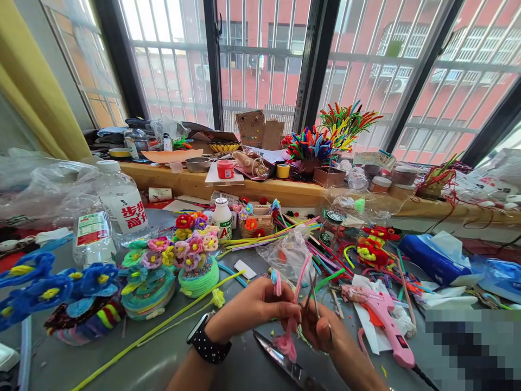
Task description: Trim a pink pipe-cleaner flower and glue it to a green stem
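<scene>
My left hand (254,307), with a black watch on its wrist, pinches a pink pipe cleaner (299,279) whose lower end is curled into a small pink fuzzy shape (286,343). My right hand (321,328) grips small metal pliers (311,296), their tips at the pink stem just above my fingers. Both hands hover close together over the grey table (171,358). A pair of scissors (285,364) lies on the table right below them.
A pink glue gun (385,320) lies right of my hands. Pipe-cleaner flowers (191,247), blue flowers (52,290) and two water bottles (122,203) stand at the left. Loose coloured pipe cleaners (277,236), a plastic bag (288,255) and a tissue pack (431,260) crowd the middle and right.
</scene>
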`<state>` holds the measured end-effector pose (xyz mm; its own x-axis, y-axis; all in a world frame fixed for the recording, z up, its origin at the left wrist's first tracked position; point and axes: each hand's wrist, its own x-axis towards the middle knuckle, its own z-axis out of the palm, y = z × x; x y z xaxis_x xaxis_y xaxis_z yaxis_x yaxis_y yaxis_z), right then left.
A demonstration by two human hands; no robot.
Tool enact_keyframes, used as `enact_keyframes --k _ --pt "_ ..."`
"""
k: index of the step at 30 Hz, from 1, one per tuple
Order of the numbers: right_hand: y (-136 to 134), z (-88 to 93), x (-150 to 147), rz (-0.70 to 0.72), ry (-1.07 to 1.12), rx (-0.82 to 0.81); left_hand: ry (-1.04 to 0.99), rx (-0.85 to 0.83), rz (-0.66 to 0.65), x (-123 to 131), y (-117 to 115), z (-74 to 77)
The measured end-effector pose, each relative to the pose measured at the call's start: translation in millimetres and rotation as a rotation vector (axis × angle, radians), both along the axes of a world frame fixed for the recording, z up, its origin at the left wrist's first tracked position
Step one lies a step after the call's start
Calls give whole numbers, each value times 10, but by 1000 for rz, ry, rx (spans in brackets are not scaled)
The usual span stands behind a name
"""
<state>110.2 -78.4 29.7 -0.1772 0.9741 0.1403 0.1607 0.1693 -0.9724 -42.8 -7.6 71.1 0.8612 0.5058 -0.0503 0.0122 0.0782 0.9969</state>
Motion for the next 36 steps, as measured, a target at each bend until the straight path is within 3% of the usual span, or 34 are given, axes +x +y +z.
enact_keyframes --k 9,19,27,36 --pt "-71 193 -102 37 -78 44 15 -3 4 23 -23 -27" --pt "-11 25 -84 -72 -93 9 27 18 -6 55 -25 -28" --pt "2 13 -63 -140 -174 5 -1 20 23 62 -20 -56" --pt "-54 90 -47 -9 -84 34 -16 16 21 57 -34 -19"
